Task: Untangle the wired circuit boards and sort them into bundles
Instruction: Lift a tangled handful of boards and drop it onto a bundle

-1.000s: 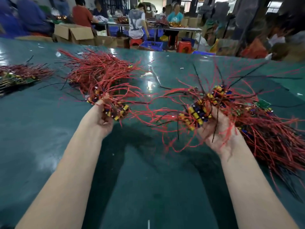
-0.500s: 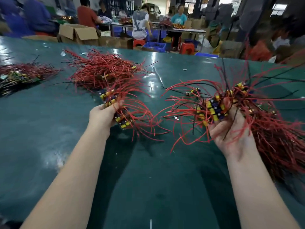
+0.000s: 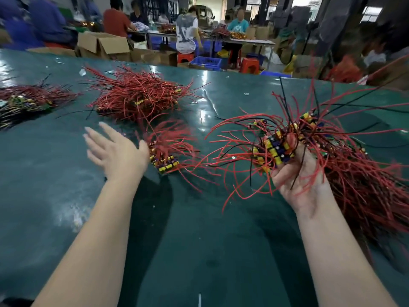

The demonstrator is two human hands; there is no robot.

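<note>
My left hand hovers with fingers spread, holding nothing. Just right of it a small cluster of circuit boards with yellow and blue parts and red wires lies on the green table. My right hand, palm up, grips another cluster of wired boards, its red and black wires fanning out in all directions. A big tangled heap of red-wired boards lies right of that hand. A sorted pile of red-wired boards rests further back on the left.
Another darker bundle of boards lies at the far left edge. Behind the table stand cardboard boxes, a blue crate and red stools, with several people seated at other tables.
My left hand has let go of its cluster, which now lies on the table, and the fingers have spread. My right hand still holds its cluster, pulled apart from the other.
</note>
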